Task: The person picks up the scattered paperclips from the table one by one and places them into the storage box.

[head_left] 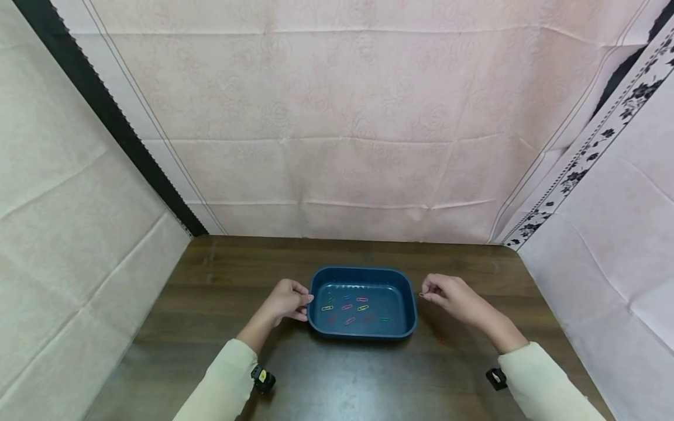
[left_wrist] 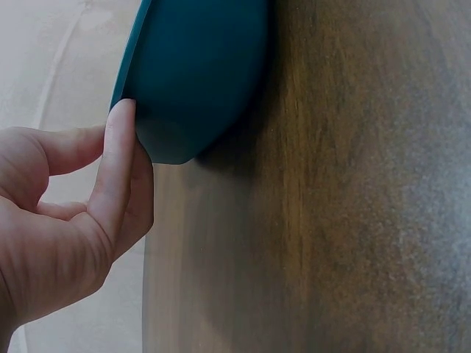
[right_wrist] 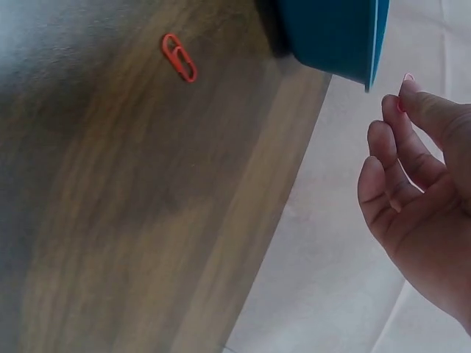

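Observation:
A blue rectangular tray (head_left: 363, 335) stands on the wooden table, with several coloured paper clips spread over its floor, among them a yellow paper clip (head_left: 327, 307) and a pink paper clip (head_left: 350, 321). My left hand (head_left: 286, 302) pinches the tray's left rim between thumb and fingers, as the left wrist view also shows. Just beyond the right rim, my right hand (head_left: 454, 297) pinches a pinkish-red paper clip (right_wrist: 408, 76) between thumb and index finger; most of that clip is covered by the fingertips. Another red paper clip (right_wrist: 179, 58) lies on the table, right of the tray.
The brown wooden table (head_left: 368, 380) reaches back to a pale cloth wall (head_left: 337, 175). More cloth hangs along the left side (head_left: 79, 234) and the right side (head_left: 605, 234). A small black device (head_left: 263, 379) is strapped at the left wrist.

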Tool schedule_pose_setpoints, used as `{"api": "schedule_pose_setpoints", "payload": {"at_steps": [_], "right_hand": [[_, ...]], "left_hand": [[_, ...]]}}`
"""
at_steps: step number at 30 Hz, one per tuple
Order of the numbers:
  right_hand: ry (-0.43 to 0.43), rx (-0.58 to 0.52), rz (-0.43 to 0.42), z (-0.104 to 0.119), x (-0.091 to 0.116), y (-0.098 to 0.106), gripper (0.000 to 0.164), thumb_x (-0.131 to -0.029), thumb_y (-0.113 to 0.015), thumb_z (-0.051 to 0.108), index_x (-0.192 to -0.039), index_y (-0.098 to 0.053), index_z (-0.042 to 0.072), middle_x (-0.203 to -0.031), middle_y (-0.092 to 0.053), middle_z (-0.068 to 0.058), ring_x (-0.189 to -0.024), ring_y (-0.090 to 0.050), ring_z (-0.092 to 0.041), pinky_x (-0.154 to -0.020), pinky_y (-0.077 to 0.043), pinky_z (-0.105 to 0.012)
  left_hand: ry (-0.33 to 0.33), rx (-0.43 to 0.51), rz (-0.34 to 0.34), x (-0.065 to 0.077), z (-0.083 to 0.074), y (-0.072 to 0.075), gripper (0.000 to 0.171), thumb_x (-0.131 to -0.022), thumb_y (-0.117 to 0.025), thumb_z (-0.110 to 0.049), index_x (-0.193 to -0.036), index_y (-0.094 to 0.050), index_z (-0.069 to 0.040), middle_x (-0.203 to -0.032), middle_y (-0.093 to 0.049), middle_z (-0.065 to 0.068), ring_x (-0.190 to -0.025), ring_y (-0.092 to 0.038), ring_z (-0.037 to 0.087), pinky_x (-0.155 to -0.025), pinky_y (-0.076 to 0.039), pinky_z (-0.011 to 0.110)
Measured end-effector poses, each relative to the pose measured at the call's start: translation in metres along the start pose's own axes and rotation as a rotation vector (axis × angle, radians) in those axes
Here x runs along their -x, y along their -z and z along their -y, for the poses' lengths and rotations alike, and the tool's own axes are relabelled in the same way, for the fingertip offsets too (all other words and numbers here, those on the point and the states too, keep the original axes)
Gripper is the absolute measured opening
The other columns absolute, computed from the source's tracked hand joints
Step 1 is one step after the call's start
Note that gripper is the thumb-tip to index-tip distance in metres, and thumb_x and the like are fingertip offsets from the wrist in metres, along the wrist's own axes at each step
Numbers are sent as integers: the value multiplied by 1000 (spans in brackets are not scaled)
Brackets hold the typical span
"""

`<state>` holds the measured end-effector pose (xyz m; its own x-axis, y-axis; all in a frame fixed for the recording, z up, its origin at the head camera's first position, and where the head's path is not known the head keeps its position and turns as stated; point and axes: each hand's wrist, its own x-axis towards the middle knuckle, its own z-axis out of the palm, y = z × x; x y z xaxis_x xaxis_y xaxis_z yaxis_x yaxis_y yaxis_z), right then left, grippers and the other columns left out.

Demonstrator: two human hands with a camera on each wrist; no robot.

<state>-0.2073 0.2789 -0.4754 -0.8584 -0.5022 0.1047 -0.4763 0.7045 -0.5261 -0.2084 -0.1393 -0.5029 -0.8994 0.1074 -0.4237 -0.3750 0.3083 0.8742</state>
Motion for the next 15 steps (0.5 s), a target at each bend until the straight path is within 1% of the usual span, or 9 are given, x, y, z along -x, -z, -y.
{"api": "schedule_pose_setpoints", "payload": {"at_steps": [4,7,10,15], "right_hand": [[38,7,3,5,-8,1,10,-101,-68,20,-97,-66,11,-85,-62,9,-78,-56,-5,-67,-53,-22],[69,17,19,9,-13,1,5,-100,-69,17,-96,-66,14,-87,-63,10,-78,-56,-4,-67,-53,-22],[91,26,43,13,-19,1,4,-100,-69,15,-97,-66,16,-89,-64,10,-78,-56,-4,-67,-54,-22],[127,47,82,22,-28,0,5,-99,-69,14,-96,-65,14,-88,-64,9,-78,-56,-4,-67,-55,-22]], "left_hand": [[-7,0,3,1,0,0,19,-101,-66,-8,-113,-60,6,-94,-64,19,-69,-65,22,-65,-66,34],[-7,0,3,1,0,0,19,-101,-66,-8,-113,-60,6,-94,-64,19,-69,-65,22,-65,-66,34],[-8,2,3,0,0,0,19,-101,-66,-7,-113,-60,6,-95,-64,19,-70,-65,22,-66,-66,34],[-6,4,0,0,0,0,19,-101,-65,-7,-113,-60,6,-95,-64,19,-70,-65,21,-66,-66,34]]}}
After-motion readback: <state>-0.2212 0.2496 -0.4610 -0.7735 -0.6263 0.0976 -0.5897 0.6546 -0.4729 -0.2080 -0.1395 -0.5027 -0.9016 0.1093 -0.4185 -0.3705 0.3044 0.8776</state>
